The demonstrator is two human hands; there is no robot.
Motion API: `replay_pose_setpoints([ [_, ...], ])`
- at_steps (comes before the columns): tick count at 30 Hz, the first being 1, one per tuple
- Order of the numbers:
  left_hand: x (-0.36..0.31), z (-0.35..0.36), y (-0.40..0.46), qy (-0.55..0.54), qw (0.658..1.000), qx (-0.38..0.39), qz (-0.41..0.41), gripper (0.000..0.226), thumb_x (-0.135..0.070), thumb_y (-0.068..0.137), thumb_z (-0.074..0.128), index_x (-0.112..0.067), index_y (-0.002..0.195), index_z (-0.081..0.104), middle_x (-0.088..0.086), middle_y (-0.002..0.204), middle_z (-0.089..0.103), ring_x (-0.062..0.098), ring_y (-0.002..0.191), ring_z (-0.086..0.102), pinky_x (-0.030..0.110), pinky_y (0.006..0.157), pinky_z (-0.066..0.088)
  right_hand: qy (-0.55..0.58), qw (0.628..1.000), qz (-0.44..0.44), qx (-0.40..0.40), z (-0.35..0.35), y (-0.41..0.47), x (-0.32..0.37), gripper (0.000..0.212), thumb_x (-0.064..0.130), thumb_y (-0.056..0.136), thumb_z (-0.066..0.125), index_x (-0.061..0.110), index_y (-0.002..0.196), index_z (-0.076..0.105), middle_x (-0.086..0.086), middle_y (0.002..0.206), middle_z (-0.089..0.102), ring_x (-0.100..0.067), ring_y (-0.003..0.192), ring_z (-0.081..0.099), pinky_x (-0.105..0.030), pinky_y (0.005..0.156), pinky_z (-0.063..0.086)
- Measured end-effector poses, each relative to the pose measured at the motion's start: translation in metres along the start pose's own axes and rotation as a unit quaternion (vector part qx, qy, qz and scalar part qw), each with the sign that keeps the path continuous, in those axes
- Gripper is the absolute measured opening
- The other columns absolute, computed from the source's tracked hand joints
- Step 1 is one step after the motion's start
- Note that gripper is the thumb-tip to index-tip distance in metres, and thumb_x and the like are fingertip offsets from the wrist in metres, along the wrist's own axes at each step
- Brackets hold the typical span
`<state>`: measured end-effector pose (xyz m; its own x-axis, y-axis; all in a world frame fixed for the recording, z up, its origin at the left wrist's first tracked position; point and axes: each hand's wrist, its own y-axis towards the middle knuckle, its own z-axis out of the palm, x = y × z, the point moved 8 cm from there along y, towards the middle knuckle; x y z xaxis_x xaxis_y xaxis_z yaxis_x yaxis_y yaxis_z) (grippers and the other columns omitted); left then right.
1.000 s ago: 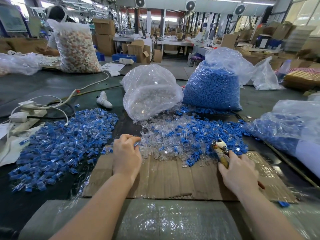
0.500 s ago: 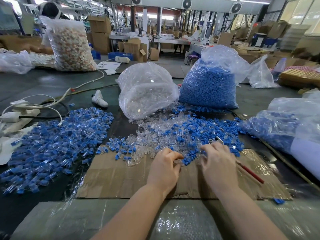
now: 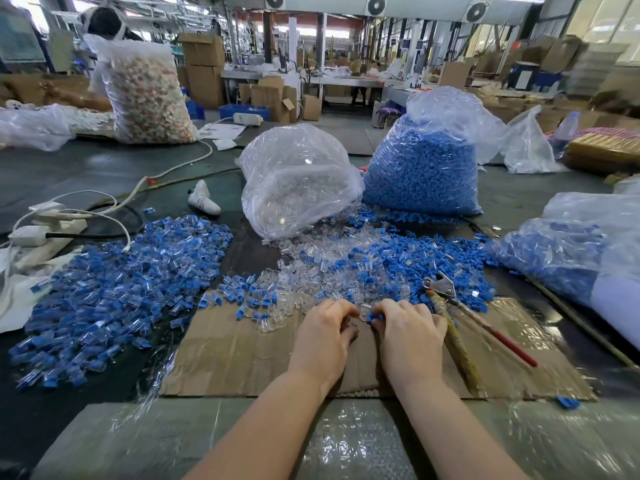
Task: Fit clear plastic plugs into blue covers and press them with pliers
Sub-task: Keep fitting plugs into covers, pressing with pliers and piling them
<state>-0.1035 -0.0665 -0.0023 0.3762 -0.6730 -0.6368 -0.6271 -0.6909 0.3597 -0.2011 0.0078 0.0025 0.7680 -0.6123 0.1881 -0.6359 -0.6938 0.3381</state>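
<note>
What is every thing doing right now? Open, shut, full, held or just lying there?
Left hand: fingers curled; what it holds is hidden.
Right hand: pinches a blue cover.
Pliers: lying on the cardboard, jaws open, beside the right hand.
Blue bag: upright, full, top open.
Clear bag: slumped, partly full.
Left pile: loose heap of blue and clear pieces.

Two hands: left [image 3: 323,336], right [image 3: 408,336]. One pliers [image 3: 446,306]. One cardboard sheet [image 3: 242,351]. Loose plugs [image 3: 311,268] and covers [image 3: 398,251]: heap too dense to count. One pile of assembled pieces [image 3: 114,282], uncountable. One bag of clear plugs [image 3: 298,178]. One full bag of blue covers [image 3: 426,164]. One more bag with blue parts [image 3: 568,244] at right edge. One bag of pale mixed bits [image 3: 149,95] far left. One small blue bin [image 3: 244,110]. One other person [image 3: 104,22] at back. Three ceiling fans [image 3: 375,4].
</note>
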Motion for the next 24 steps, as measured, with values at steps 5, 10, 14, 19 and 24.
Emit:
replay_pose_setpoints([
  [5, 0.000, 0.001, -0.003, 0.005, 1.000, 0.005, 0.003, 0.030, -0.018, 0.091, 0.058, -0.022, 0.120, 0.061, -0.006, 0.099, 0.053, 0.008, 0.093, 0.048, 0.006, 0.079, 0.030, 0.015, 1.000, -0.023, -0.008, 0.002, -0.007, 0.005, 0.026, 0.015, 0.094, 0.041, 0.028, 0.112, 0.056, 0.010, 0.107, 0.061, -0.018, 0.107, 0.047, -0.035, 0.085, 0.021],
  [10, 0.010, -0.009, -0.006, -0.069, 0.995, -0.045, -0.051, 0.019, -0.014, 0.083, 0.067, -0.025, 0.098, 0.064, -0.014, 0.089, 0.056, -0.002, 0.077, 0.053, 0.001, 0.071, 0.037, 0.167, 0.985, -0.035, -0.031, -0.004, -0.008, 0.002, 0.013, 0.009, 0.088, 0.059, 0.014, 0.098, 0.066, 0.000, 0.094, 0.067, -0.023, 0.091, 0.057, -0.033, 0.079, 0.039],
  [14, 0.013, -0.009, -0.007, -0.104, 0.991, -0.046, -0.075, 0.023, -0.011, 0.081, 0.069, -0.027, 0.094, 0.060, -0.008, 0.085, 0.061, 0.003, 0.078, 0.058, 0.008, 0.071, 0.044, 0.226, 0.972, -0.049, -0.036, -0.004, -0.010, 0.004, 0.010, 0.004, 0.084, 0.063, 0.011, 0.089, 0.067, -0.001, 0.086, 0.067, -0.022, 0.083, 0.059, -0.032, 0.073, 0.043],
  [19, 0.007, -0.007, -0.006, -0.104, 0.993, -0.018, -0.048, 0.021, -0.005, 0.081, 0.068, -0.018, 0.096, 0.070, -0.010, 0.091, 0.059, 0.007, 0.087, 0.057, 0.015, 0.083, 0.045, 0.262, 0.962, -0.060, -0.042, -0.005, -0.011, 0.005, 0.012, -0.001, 0.083, 0.063, 0.011, 0.083, 0.066, 0.001, 0.081, 0.065, -0.020, 0.075, 0.058, -0.034, 0.069, 0.046],
  [24, 0.011, -0.011, -0.006, -0.108, 0.991, -0.044, -0.069, 0.017, -0.002, 0.082, 0.066, -0.018, 0.087, 0.072, -0.009, 0.084, 0.050, 0.006, 0.080, 0.053, 0.006, 0.075, 0.041, 0.250, 0.965, -0.062, -0.050, -0.008, -0.013, 0.005, 0.013, 0.001, 0.079, 0.068, 0.013, 0.083, 0.066, 0.003, 0.084, 0.060, -0.019, 0.079, 0.055, -0.035, 0.069, 0.046],
])
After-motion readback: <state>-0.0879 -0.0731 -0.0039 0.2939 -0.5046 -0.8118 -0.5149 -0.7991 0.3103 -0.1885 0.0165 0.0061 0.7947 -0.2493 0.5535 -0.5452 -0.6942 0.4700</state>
